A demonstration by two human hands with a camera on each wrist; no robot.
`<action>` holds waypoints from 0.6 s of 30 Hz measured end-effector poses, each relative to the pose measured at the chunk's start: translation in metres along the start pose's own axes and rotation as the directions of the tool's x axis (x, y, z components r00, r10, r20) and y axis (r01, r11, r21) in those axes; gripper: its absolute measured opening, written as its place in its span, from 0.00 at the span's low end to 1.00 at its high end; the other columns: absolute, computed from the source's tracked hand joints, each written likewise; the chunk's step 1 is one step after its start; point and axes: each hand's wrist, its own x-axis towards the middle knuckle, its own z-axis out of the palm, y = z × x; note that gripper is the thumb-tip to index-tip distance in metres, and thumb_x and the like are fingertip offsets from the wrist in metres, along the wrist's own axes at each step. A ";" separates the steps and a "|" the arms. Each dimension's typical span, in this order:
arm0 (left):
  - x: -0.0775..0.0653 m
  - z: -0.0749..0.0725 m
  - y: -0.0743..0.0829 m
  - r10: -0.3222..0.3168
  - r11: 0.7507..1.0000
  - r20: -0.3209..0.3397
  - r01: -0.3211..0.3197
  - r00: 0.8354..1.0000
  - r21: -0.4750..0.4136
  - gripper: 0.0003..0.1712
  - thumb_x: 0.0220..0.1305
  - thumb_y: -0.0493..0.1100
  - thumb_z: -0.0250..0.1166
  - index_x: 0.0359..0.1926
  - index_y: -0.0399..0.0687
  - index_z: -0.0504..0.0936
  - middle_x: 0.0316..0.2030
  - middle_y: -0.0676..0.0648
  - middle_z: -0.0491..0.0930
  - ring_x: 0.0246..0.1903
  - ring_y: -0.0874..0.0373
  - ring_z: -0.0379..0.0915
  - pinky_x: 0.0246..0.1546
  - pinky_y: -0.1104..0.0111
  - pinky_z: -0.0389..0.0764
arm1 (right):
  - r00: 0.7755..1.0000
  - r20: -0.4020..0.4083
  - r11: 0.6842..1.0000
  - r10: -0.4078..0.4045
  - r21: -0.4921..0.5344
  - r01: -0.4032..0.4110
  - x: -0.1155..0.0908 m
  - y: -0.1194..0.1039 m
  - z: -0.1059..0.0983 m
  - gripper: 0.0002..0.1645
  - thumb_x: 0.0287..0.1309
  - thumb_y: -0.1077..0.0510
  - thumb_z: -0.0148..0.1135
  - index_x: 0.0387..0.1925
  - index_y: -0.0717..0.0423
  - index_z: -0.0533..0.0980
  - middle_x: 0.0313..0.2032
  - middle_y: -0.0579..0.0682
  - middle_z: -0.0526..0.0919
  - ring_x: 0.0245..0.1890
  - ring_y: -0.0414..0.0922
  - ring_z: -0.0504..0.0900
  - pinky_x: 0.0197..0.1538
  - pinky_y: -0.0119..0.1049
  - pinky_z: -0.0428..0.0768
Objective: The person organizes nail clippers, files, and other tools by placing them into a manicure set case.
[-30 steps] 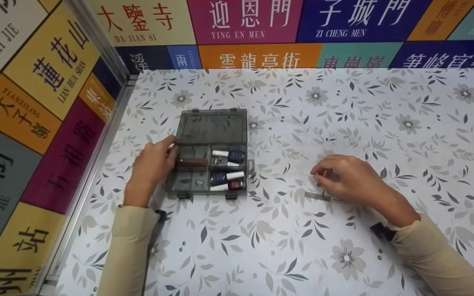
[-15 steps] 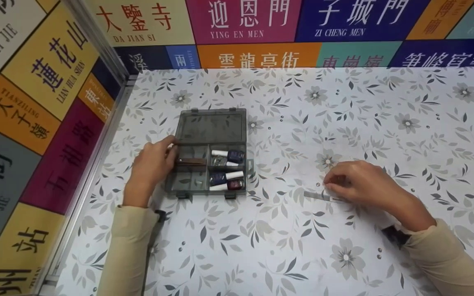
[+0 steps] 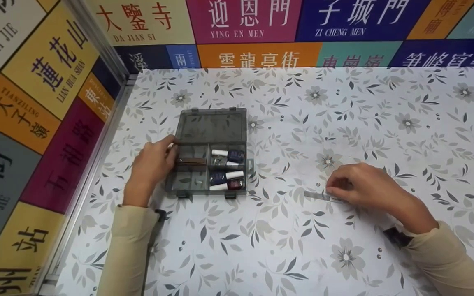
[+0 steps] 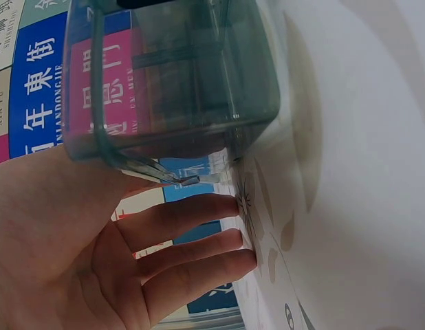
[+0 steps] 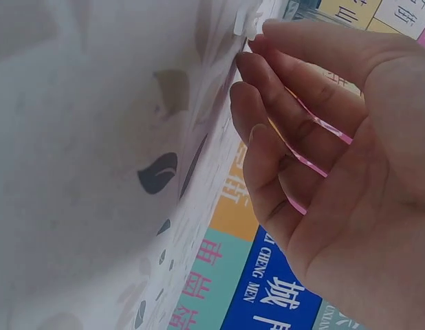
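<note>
The smoky see-through compartment box [image 3: 212, 127] lies with its lid folded back. My left hand [image 3: 148, 168] rests against its left side, fingertips at the hinge corner; three fingers [image 4: 192, 220] stretch straight below the box wall in the left wrist view. Several nail polish bottles [image 3: 227, 179] with white caps fill the right compartments, and a slim brown bar [image 3: 192, 161] lies on the left. To the right, my right hand [image 3: 362, 185] pinches the end of a thin grey strip [image 3: 316, 195] on the table. A small whitish piece [image 5: 247, 24] shows at its fingertips in the right wrist view.
The table [image 3: 286, 246] wears a white leaf-and-flower cover. Printed panels [image 3: 257, 55] stand along its back edge and more panels [image 3: 68, 102] along the left, joined by a metal frame [image 3: 117, 98]. A small clear piece [image 3: 198, 181] lies in the front left compartment.
My right hand has shifted right and slightly nearer, its thumb and index finger coming together at the strip's end. The left hand and the box have stayed in place.
</note>
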 end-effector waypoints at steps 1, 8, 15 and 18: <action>0.000 0.000 0.000 0.000 1.000 0.000 0.000 1.000 0.000 0.13 0.84 0.47 0.57 0.59 0.54 0.84 0.43 0.36 0.90 0.35 0.39 0.85 0.36 0.43 0.80 | 1.000 0.002 1.000 0.000 -0.002 0.000 0.000 0.000 0.000 0.03 0.64 0.48 0.79 0.36 0.33 0.89 0.32 0.30 0.86 0.34 0.34 0.80 0.42 0.37 0.79; 0.000 0.000 0.002 0.009 1.000 -0.004 -0.008 1.000 0.012 0.13 0.84 0.46 0.58 0.60 0.51 0.84 0.46 0.33 0.90 0.40 0.35 0.88 0.38 0.41 0.82 | 0.999 0.043 0.999 0.030 0.011 -0.030 -0.004 0.001 -0.005 0.05 0.62 0.47 0.80 0.36 0.33 0.88 0.31 0.30 0.86 0.33 0.32 0.81 0.42 0.36 0.79; 0.000 0.000 0.001 0.012 1.000 -0.012 -0.012 1.000 0.014 0.13 0.84 0.46 0.58 0.60 0.52 0.84 0.46 0.33 0.90 0.38 0.35 0.88 0.36 0.41 0.82 | 0.998 0.055 0.999 0.037 0.011 -0.037 -0.003 -0.001 -0.004 0.06 0.61 0.49 0.81 0.37 0.34 0.89 0.31 0.31 0.86 0.33 0.33 0.81 0.42 0.36 0.80; 0.000 0.000 0.001 0.015 1.000 -0.014 -0.015 1.000 0.012 0.13 0.84 0.46 0.58 0.59 0.51 0.84 0.46 0.33 0.90 0.38 0.35 0.88 0.37 0.41 0.82 | 0.998 0.055 0.999 0.035 0.015 -0.036 -0.003 0.000 -0.003 0.06 0.61 0.50 0.81 0.37 0.33 0.89 0.31 0.30 0.85 0.33 0.32 0.80 0.41 0.35 0.79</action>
